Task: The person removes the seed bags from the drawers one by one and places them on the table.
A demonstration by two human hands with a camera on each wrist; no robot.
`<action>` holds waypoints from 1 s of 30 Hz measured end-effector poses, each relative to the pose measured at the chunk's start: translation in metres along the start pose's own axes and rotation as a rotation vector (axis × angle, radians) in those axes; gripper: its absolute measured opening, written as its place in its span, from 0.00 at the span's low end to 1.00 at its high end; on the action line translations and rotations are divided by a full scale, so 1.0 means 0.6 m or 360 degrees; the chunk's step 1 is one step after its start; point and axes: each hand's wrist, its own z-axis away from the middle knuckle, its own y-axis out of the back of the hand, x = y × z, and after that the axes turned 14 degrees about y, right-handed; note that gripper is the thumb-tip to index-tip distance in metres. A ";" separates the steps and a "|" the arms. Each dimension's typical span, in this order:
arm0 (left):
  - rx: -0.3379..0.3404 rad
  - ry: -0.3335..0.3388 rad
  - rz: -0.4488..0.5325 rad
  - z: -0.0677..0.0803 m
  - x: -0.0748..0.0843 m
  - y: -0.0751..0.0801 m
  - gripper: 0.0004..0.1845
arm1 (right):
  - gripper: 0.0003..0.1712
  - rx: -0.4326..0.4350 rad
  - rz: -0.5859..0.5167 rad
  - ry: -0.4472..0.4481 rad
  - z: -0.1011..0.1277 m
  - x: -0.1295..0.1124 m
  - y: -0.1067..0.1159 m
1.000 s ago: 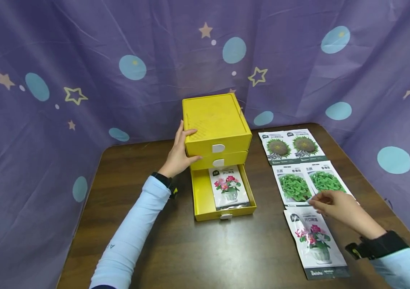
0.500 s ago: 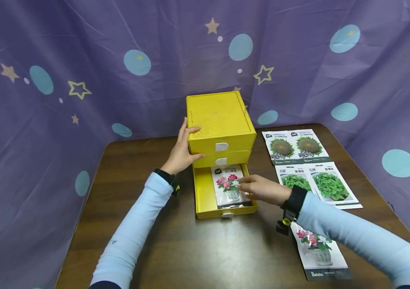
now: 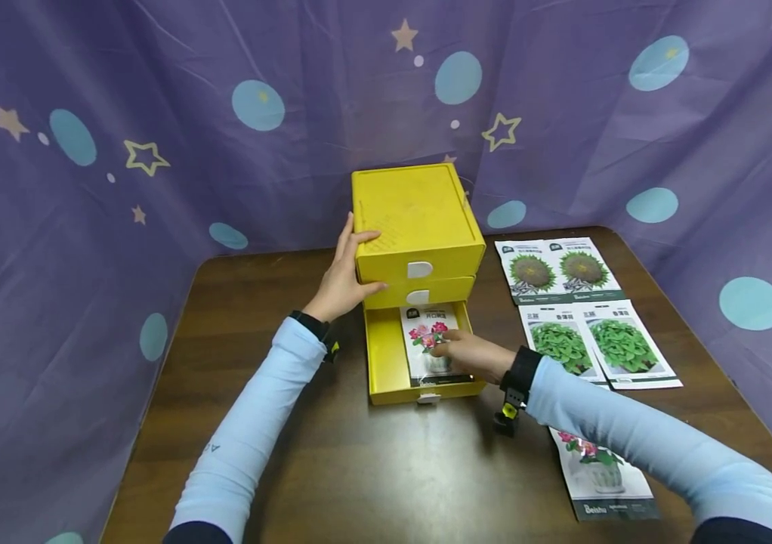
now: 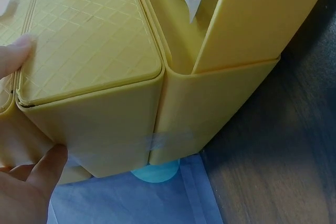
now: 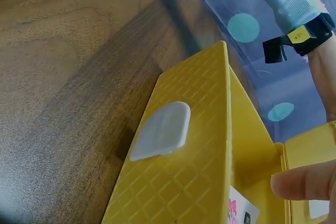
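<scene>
A yellow three-drawer box (image 3: 413,211) stands at the middle of the brown table (image 3: 257,363). My left hand (image 3: 350,270) grips its left front corner, fingers on the lid and thumb on the middle drawer; the left wrist view shows the thumb (image 4: 16,53) on the box (image 4: 105,114). The bottom drawer (image 3: 382,355) is pulled out, with a pink-flower seed packet (image 3: 420,329) lying inside. My right hand (image 3: 457,351) rests on that packet with loosely bent fingers. In the right wrist view one fingertip (image 5: 299,182) hovers over the drawer front (image 5: 194,177) and its white handle (image 5: 163,129).
To the right of the box lie two sunflower packets (image 3: 559,270), two green-leaf packets (image 3: 593,344) and one flower packet (image 3: 600,472) near the front edge. A purple star-patterned curtain (image 3: 155,113) closes in the back and both sides.
My right hand has left the green-leaf packets, swung left to the open drawer and settled on the packet inside. The left hand has stayed on the box.
</scene>
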 end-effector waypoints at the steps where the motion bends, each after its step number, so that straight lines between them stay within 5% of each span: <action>1: -0.0002 -0.0001 -0.0002 -0.001 0.001 0.001 0.44 | 0.39 0.0001 0.0002 0.0008 -0.002 0.001 -0.001; 9: -0.0006 0.0022 0.0003 -0.004 0.003 0.005 0.45 | 0.32 -0.0027 0.0278 0.0127 -0.018 -0.001 -0.003; 21: 0.0014 0.0015 0.0011 0.000 0.002 0.000 0.44 | 0.33 0.0064 0.0241 0.0145 -0.038 0.001 -0.006; 30: 0.0004 0.0039 -0.0009 0.001 0.002 -0.002 0.44 | 0.29 0.0160 -0.0152 0.0055 -0.051 0.010 -0.008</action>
